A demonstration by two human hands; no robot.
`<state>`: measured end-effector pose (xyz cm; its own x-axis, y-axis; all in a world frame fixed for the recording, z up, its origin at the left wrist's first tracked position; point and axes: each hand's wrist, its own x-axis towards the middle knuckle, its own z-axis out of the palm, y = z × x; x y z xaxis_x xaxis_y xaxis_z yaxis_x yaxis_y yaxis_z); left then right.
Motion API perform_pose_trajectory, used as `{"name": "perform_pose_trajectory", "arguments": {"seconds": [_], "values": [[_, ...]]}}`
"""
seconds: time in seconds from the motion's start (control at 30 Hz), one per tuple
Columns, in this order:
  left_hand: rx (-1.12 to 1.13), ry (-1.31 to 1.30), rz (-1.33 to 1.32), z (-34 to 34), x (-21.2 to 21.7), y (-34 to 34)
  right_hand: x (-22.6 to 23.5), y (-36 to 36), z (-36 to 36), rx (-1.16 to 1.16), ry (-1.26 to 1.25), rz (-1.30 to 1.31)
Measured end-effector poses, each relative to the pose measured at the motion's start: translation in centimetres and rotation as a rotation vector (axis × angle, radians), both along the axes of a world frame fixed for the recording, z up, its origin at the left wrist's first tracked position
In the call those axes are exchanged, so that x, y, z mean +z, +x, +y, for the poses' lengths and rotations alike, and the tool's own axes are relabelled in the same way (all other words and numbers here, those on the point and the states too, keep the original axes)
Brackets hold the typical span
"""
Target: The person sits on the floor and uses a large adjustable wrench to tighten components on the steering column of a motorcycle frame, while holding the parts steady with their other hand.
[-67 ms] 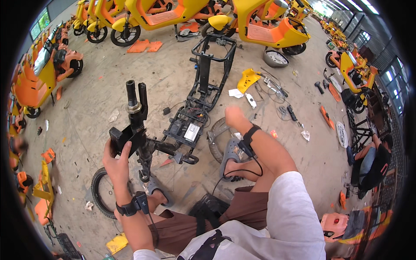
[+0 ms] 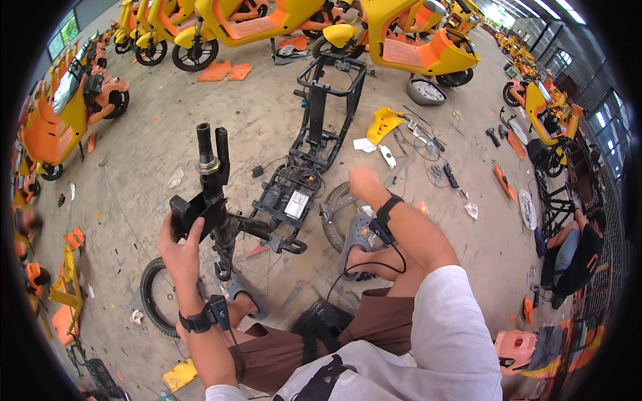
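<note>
A stripped black scooter frame (image 2: 315, 127) lies on the floor before me, its steering tube (image 2: 204, 150) rising upright at the near left end. My left hand (image 2: 179, 247) is wrapped round a black box-like part (image 2: 189, 215) beside that tube, thumb on its near face. Over a wheel (image 2: 338, 224) to the right of the frame, my right hand (image 2: 366, 183) is closed in a fist. What it holds, if anything, is hidden. Wiring and a silver-labelled box (image 2: 295, 204) sit in the frame's middle.
My feet in grey clogs (image 2: 358, 239) flank the frame's near end. A loose tyre (image 2: 155, 294) lies at left. Cables (image 2: 428, 144), a yellow panel (image 2: 384, 123) and a black-handled tool (image 2: 451, 176) lie to the right. Yellow scooters (image 2: 261, 20) line the back; another person (image 2: 580, 247) sits far right.
</note>
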<state>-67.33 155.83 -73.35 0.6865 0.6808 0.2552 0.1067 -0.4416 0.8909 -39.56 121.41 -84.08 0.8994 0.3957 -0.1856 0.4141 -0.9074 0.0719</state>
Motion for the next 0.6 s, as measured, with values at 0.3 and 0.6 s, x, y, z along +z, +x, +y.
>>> {"name": "perform_pose_trajectory", "arguments": {"seconds": [0.3,0.6], "values": [[0.051,0.035,0.024,-0.1,-0.2,0.0,0.2,-2.1,0.5,0.157,-0.26,-0.013],[0.029,0.026,-0.034,-0.1,0.9,0.4,3.7,-0.7,0.0,0.363,-0.292,-0.039]]}}
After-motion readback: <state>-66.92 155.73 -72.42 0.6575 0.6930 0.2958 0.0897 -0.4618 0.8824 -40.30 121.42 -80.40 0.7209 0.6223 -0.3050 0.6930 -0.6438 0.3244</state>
